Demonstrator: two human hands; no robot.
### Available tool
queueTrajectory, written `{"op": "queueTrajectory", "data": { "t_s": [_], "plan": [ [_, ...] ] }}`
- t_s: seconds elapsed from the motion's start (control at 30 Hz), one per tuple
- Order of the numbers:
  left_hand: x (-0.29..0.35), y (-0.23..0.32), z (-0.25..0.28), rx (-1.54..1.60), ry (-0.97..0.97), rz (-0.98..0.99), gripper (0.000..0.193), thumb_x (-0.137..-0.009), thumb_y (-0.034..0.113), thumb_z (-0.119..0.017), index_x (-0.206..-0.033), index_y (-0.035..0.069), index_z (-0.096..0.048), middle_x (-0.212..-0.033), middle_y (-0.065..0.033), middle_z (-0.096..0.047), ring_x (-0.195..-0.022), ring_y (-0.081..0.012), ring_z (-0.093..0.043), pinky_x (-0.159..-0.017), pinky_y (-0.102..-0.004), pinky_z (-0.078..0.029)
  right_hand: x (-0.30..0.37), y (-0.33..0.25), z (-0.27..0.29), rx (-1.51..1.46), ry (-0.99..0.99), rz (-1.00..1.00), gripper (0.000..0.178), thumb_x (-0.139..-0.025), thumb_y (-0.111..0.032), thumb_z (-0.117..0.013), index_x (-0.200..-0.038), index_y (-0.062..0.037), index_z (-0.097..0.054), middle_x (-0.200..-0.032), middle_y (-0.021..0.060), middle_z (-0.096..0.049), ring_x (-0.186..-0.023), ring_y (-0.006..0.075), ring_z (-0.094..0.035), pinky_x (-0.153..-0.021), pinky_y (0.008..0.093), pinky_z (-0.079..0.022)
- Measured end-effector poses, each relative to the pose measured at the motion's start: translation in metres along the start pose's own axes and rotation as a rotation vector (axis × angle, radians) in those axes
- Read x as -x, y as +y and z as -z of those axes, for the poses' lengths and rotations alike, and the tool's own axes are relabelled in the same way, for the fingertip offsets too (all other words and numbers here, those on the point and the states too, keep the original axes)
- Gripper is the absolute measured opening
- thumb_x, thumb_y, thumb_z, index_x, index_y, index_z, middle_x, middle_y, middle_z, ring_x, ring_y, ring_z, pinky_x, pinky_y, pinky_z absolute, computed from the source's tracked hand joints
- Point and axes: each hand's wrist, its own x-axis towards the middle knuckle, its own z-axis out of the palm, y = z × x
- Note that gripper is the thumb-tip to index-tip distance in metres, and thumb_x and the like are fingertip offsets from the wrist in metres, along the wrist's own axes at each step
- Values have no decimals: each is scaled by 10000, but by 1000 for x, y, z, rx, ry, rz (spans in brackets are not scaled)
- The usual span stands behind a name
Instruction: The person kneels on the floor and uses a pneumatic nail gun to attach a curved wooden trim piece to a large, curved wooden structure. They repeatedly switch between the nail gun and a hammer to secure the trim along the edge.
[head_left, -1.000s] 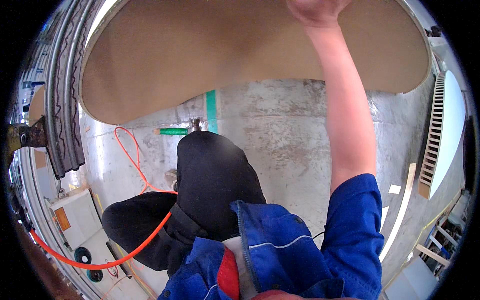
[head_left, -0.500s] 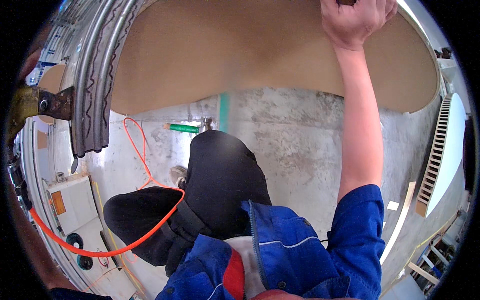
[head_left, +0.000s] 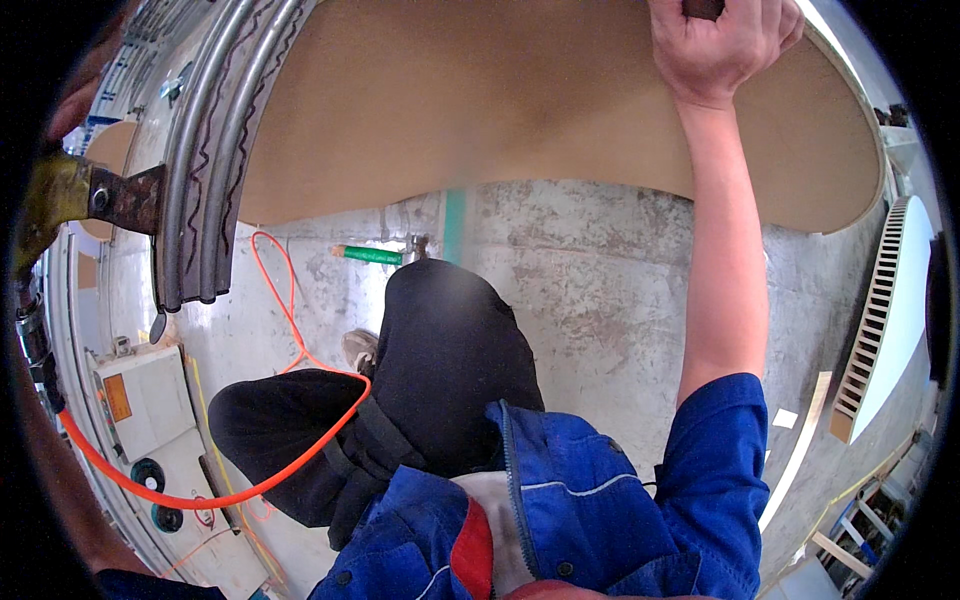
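At the far left, my left hand point(head_left: 78, 100), dim and partly cut off by the rim, grips an air tool with a worn yellow body point(head_left: 50, 205). A bracket joins that body to a long grey double metal rail point(head_left: 205, 170) marked with wavy dark lines. An orange air hose point(head_left: 250, 492) runs from the tool's lower end. My right arm stretches forward over a large brown board point(head_left: 480, 100) with a curved edge. The right hand point(head_left: 722, 50) is closed at the board's far right; a dark patch shows inside the curled fingers, too little to name.
On the grey floor, a green-handled tool, apparently a hammer point(head_left: 372, 255), lies by my knee. A pale curved panel with a slotted edge point(head_left: 880, 320) stands at right, near a wooden strip point(head_left: 800, 450). A white box point(head_left: 150, 400) is at left.
The air tool and its rail have shifted slightly right in view. My right hand sits a little lower in the picture and stays closed; the surroundings have shifted slightly too.
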Motion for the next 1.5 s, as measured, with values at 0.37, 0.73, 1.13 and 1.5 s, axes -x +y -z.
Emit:
{"op": "queueTrajectory", "data": {
  "t_s": [0.37,0.73,1.13,1.5],
  "plan": [
    [13,-11,11,27,39,14,278,-975,284,-489,-1029,13,-524,-633,-25,-452,-503,-154,-467,-530,-285,-445,-1,-1,-2,-10,-5,22,231,-771,-108,-668,-991,-41,-648,-982,139,-644,-943,322,-586,-908,404,-425],
    [28,-27,27,74,69,19,250,-965,271,-495,-1003,25,-520,-643,-28,-451,-519,-158,-458,-548,-293,-435,1,-6,-1,6,-33,9,225,-808,-90,-645,-1024,-25,-647,-995,141,-640,-961,314,-584,-924,399,-419],
    [28,-32,31,97,70,23,220,-955,258,-502,-974,38,-516,-655,-31,-449,-536,-162,-448,-568,-302,-425,-1,-3,3,-2,-54,14,228,-813,-85,-640,-1033,-28,-645,-999,141,-637,-969,309,-585,-930,393,-414],
    [43,-40,45,138,108,39,194,-945,245,-508,-948,51,-513,-665,-34,-448,-551,-166,-438,-586,-311,-416,17,30,-7,-56,-54,12,246,-805,-279,-735,-999,-129,-715,-984,7,-706,-954,183,-624,-936,337,-383]
  ]
}}
